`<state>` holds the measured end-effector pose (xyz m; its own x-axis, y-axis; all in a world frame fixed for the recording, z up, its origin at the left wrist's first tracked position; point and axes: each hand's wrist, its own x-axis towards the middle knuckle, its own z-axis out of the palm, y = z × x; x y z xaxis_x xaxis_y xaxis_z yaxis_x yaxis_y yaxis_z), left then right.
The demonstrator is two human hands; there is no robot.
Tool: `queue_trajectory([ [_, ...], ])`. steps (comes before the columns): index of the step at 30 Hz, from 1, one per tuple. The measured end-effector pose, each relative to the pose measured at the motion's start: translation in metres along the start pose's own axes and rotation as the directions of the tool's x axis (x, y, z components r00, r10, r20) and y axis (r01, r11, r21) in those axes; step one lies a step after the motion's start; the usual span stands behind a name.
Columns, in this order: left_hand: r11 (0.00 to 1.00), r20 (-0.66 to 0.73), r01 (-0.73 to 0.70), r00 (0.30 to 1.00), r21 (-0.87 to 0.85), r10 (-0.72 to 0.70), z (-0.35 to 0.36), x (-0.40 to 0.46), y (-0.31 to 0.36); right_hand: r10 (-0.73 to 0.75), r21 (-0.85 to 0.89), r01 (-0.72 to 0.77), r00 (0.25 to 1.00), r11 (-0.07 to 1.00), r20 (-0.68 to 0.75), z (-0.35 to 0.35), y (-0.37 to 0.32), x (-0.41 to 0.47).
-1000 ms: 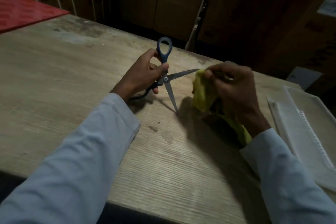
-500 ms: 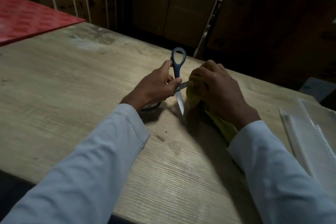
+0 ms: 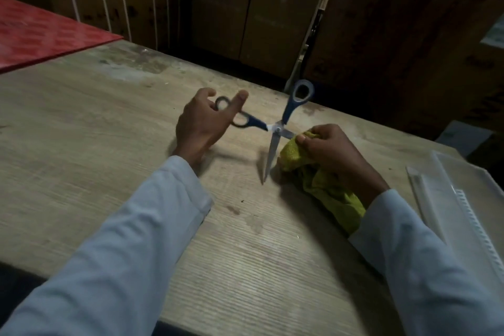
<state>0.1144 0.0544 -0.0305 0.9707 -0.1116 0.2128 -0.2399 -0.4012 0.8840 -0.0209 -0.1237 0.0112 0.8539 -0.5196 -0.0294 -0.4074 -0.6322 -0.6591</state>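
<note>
Scissors (image 3: 276,128) are spread wide, held above the desk (image 3: 109,150) between both hands.
- Left hand (image 3: 203,125): the dark lower handle loop sits among its fingers (image 3: 240,98). One finger crosses the loop, the thumb is on the far side, and the other fingers are spread. Motion blur; I cannot tell whether a finger passes through the loop.
- The second blue handle points up and away, free of both hands.
- The near blade points down toward the camera, with its tip at or just above the desk surface.
- The far blade runs right into the yellow cloth (image 3: 293,154).
- Right hand (image 3: 331,148): fingertips pinched together on the cloth's top fold, around that blade. The rest of the cloth is bunched under the palm and trails along the desk to the sleeve.
- Clear plastic tray (image 3: 461,199) at the right desk edge, well apart. Red sheet (image 3: 41,33) far left.
</note>
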Motion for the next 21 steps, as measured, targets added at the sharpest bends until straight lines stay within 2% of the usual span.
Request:
queue_trajectory([
  [1,0.961,0.085,0.114,0.992,-0.253,-0.096,0.0,-0.001,0.004,0.034,0.086,-0.034,0.999,0.996,-0.001,0.0,0.001,-0.003],
  [2,0.866,0.188,0.215,0.972,-0.452,-0.143,0.0,-0.004,0.008,0.057,0.167,-0.056,0.998,0.984,0.001,0.0,0.001,-0.006],
  [3,0.774,0.265,0.269,0.955,-0.573,-0.136,0.002,-0.007,0.01,0.071,0.221,-0.071,0.997,0.973,0.006,0.0,0.0,-0.009],
  [4,0.722,0.301,0.284,0.947,-0.63,-0.111,0.006,-0.009,0.013,0.076,0.243,-0.077,0.997,0.967,0.013,0.002,0.0,-0.013],
  [8,0.641,0.331,0.292,0.942,-0.71,-0.063,0.017,-0.013,0.017,-0.002,0.166,0.0,1.0,0.986,0.015,0.019,0.008,-0.023],
  [12,0.618,0.38,0.296,0.925,-0.729,0.004,0.013,-0.008,0.013,-0.155,-0.017,0.154,0.979,0.988,-0.13,0.02,0.015,-0.033],
  [18,0.666,0.422,0.268,0.903,-0.696,0.078,0.002,-0.003,0.01,-0.17,-0.067,0.158,0.952,0.985,-0.254,-0.009,0.022,-0.042],
  [21,0.66,0.42,0.259,0.903,-0.705,0.094,0.001,0.0,0.008,-0.156,-0.099,0.135,0.957,0.986,-0.245,-0.027,0.02,-0.047],
])
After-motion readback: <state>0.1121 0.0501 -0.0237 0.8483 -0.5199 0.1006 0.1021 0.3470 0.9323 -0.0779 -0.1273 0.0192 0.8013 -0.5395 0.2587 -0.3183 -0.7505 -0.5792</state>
